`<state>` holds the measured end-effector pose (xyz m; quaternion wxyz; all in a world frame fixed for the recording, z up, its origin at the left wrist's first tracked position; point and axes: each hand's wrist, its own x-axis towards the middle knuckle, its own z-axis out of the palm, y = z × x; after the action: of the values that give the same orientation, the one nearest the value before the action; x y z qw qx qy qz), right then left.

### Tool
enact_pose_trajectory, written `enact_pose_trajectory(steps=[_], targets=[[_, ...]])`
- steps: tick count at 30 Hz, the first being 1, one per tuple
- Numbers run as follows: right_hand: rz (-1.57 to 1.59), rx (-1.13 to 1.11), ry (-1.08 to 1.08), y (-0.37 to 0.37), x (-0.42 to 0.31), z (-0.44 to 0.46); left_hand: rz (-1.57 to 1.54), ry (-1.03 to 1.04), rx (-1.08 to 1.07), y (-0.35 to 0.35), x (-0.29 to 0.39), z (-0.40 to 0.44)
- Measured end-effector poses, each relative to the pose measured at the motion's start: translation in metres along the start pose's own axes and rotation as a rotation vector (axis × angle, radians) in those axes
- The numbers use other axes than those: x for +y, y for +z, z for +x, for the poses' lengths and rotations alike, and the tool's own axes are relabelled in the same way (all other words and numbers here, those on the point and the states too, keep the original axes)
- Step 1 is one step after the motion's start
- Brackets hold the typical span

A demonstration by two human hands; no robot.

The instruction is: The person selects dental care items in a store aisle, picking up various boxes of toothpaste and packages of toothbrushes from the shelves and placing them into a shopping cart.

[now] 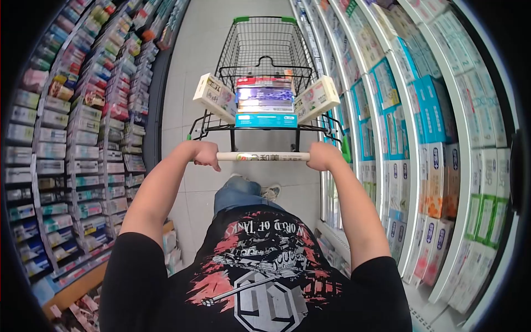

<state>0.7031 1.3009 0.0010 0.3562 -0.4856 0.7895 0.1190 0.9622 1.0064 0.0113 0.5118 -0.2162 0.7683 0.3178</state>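
My left hand [206, 154] is wrapped round the left end of the cream handlebar [263, 156] of a shopping cart [264, 39]. At the bar's other end, my right hand [322, 156] grips it too. Between the hands, printed characters show on the bar. The cart is a black wire basket with green corners. In its near part stands a row of boxes, red and purple ones [265, 99] behind a blue box [266, 120]. A cream box leans at the left [214, 95], and another cream box [317, 99] leans at the right.
Shelves packed with small packages [91, 127] line the left side. On the right, white shelves hold boxed goods, among them blue boxes [434, 108] and orange-white boxes [437, 182]. A pale tiled floor [193, 33] runs ahead between them. My shoes [271, 192] are just behind the cart.
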Motion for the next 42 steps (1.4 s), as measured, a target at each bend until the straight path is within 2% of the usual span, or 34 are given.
enact_pose_trajectory(steps=[5, 13, 22, 30, 35, 42], targets=[[0.032, 0.036, 0.070, -0.008, -0.011, -0.013, -0.038, 0.034, 0.014, 0.003, -0.012, 0.005], [0.024, 0.078, 0.074, 0.006, -0.027, -0.011, 0.184, 0.130, 0.270, 0.014, -0.031, -0.006], [0.008, 0.084, 0.087, 0.013, -0.063, -0.008, 0.245, 0.062, 0.498, 0.028, -0.047, -0.041], [0.020, 0.102, 0.157, 0.033, -0.100, -0.019, 0.264, 0.066, 0.505, 0.059, -0.082, -0.048], [-0.034, 0.158, 0.052, 0.060, -0.109, -0.016, 0.229, 0.091, 0.538, 0.087, -0.100, -0.073], [-0.094, 0.138, 0.019, 0.073, -0.154, -0.033, 0.191, 0.109, 0.578, 0.125, -0.131, -0.101]])
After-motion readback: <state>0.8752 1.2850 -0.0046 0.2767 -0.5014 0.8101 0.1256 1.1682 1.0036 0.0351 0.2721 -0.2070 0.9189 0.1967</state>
